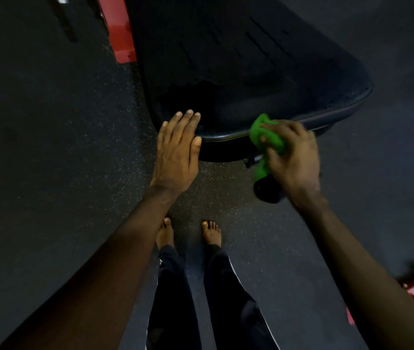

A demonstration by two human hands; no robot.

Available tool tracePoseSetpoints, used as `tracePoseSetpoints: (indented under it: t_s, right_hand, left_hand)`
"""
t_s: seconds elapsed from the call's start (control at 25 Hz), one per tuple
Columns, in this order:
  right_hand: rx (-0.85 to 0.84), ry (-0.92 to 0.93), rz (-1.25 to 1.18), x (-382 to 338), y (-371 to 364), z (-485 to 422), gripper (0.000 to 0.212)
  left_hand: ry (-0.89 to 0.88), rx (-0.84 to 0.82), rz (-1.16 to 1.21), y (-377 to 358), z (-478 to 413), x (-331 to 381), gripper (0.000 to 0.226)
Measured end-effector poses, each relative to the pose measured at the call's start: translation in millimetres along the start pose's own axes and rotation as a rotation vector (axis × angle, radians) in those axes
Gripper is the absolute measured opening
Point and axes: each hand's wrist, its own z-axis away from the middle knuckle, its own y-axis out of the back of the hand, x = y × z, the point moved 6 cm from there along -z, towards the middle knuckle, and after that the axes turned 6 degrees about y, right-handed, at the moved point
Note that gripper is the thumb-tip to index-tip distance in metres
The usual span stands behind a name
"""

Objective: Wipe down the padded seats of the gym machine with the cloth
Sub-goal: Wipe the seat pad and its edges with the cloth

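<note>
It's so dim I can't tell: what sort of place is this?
Probably a gym: a large black padded seat beside a red metal frame, over dark speckled rubber flooring.

The left hand (pixel 177 150) rests flat on the black padded seat's (pixel 238 72) front edge. The right hand (pixel 293 157) grips a bunched green cloth (pixel 264 135) against it.

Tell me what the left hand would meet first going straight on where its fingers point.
The left hand lies flat at the near corner of the padded seat, fingers pointing away from the person. Straight on, it would likely meet the seat's top, at its darker patch; depth is unclear.
</note>
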Motion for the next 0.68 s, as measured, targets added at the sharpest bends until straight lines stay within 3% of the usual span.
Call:
tracePoseSetpoints:
  t_s: [0.16,0.32,0.44,0.56,0.68]
  right_hand:
    - [0.115,-0.156,-0.037,8.0,1.0,-9.6,0.035]
    - [-0.020,0.047,-0.060,-47.5,-25.4,0.6,0.037]
    - [-0.041,0.089,-0.025,-22.1,-16.1,0.5,0.038]
    - [0.133,-0.069,-0.058,29.1,6.8,-2.2,0.035]
    - [0.351,-0.250,-0.164,38.8,0.5,2.7,0.032]
  left_hand:
    - [0.027,0.014,0.024,-2.9,0.6,0.0,0.051]
    - [0.031,0.037,0.035,-4.1,1.4,0.2,0.052]
    - [0.106,0.078,0.047,-0.4,3.1,13.2,0.051]
    - [-0.042,0.016,0.054,-14.0,-0.6,63.4,0.050]
    - [-0.182,-0.027,-0.085,-33.7,-9.8,86.0,0.049]
